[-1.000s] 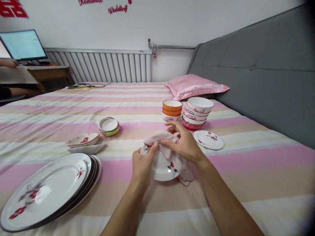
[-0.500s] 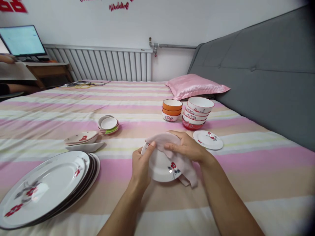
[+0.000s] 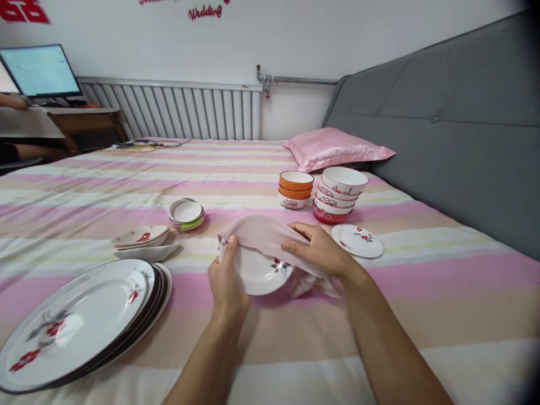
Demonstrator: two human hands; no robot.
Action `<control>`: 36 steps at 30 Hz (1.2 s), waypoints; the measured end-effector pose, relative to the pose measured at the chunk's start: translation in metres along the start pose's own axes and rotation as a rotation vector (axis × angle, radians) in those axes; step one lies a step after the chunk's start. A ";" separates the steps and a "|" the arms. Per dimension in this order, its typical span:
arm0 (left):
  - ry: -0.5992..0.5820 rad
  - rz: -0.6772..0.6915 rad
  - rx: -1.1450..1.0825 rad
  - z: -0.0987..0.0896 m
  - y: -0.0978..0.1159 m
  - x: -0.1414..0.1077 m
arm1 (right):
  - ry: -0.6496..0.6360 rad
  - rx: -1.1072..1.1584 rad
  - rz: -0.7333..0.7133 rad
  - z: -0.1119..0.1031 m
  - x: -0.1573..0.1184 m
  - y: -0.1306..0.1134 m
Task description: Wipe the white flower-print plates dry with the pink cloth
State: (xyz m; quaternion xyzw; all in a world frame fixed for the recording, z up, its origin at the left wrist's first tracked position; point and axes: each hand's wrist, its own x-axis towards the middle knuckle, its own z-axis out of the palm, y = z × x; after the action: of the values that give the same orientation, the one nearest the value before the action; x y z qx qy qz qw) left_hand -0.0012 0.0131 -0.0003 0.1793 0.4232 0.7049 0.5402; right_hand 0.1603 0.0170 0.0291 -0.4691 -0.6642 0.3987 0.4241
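Observation:
A small white plate [image 3: 259, 275] with red flowers is held tilted above the bed. My left hand [image 3: 229, 281] grips its left rim, the thumb pressing a cloth corner against it. A pale pink cloth [image 3: 264, 230] drapes over the plate's far edge and hangs down on its right side. My right hand [image 3: 320, 250] is closed on the cloth at the plate's right, thumb on top. Right of that hand, another flowered plate [image 3: 358, 241] lies flat on the striped sheet.
Large plates [image 3: 84, 315] are stacked at the left front, with boat-shaped dishes [image 3: 143, 239] and small bowls [image 3: 187, 212] behind. Orange bowls [image 3: 296, 183] and white-and-red bowls [image 3: 340, 194] stand stacked near a pink pillow [image 3: 335, 147]. At far left, a person's arm [image 3: 14, 101] rests near a monitor [image 3: 40, 70].
My left hand and the plate have moved left and slightly away from me. The cloth is now stretched wider across the plate's far edge, while my right hand has stayed nearly in place.

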 end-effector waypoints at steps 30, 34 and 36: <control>-0.364 -0.270 0.348 -0.001 -0.004 -0.011 | -0.125 -0.278 -0.212 0.002 0.005 0.008; -0.387 -0.267 0.361 -0.002 -0.003 -0.010 | -0.115 -0.258 -0.213 0.002 0.005 0.009; -0.401 -0.277 0.363 -0.001 -0.003 -0.009 | -0.109 -0.255 -0.210 0.002 0.005 0.011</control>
State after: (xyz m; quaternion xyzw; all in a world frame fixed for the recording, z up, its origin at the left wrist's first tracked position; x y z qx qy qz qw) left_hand 0.0030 0.0041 -0.0015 0.3490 0.4477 0.4880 0.6630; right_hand 0.1599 0.0245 0.0195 -0.4247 -0.7767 0.2896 0.3640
